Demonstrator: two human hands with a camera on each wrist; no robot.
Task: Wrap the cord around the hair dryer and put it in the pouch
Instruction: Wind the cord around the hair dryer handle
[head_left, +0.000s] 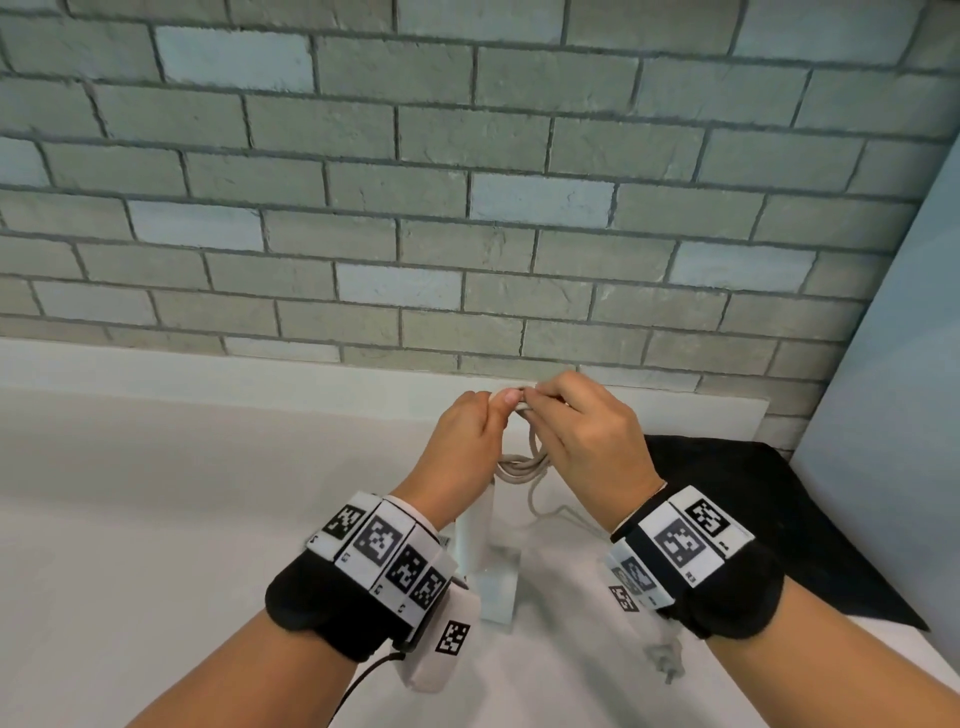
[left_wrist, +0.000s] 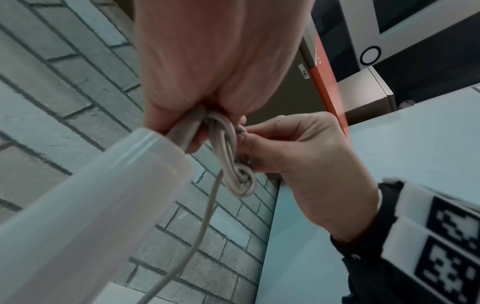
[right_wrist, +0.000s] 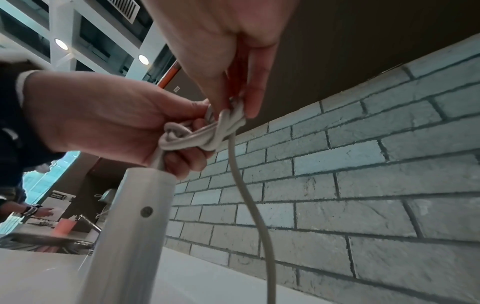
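The white hair dryer (head_left: 480, 540) hangs handle-up over the table, its handle (left_wrist: 91, 205) (right_wrist: 130, 226) pointing at my hands. Its grey cord (head_left: 519, 462) is gathered into a small looped bundle (left_wrist: 228, 158) (right_wrist: 202, 135) at the handle's end. My left hand (head_left: 498, 410) (left_wrist: 197, 115) (right_wrist: 103, 115) grips the cord where it leaves the handle. My right hand (head_left: 545, 402) (left_wrist: 259, 142) (right_wrist: 233, 98) pinches the top of the bundle. A loose strand (right_wrist: 249, 195) drops to the plug (head_left: 665, 662) on the table. The black pouch (head_left: 779, 519) lies flat to the right.
A grey brick wall (head_left: 467, 208) stands close behind my hands. A white board (head_left: 701, 415) leans against it, and a pale panel (head_left: 893, 415) closes the right side. The white table (head_left: 156, 493) stretches left. In the right wrist view, another person's hand (right_wrist: 41, 211) shows far off.
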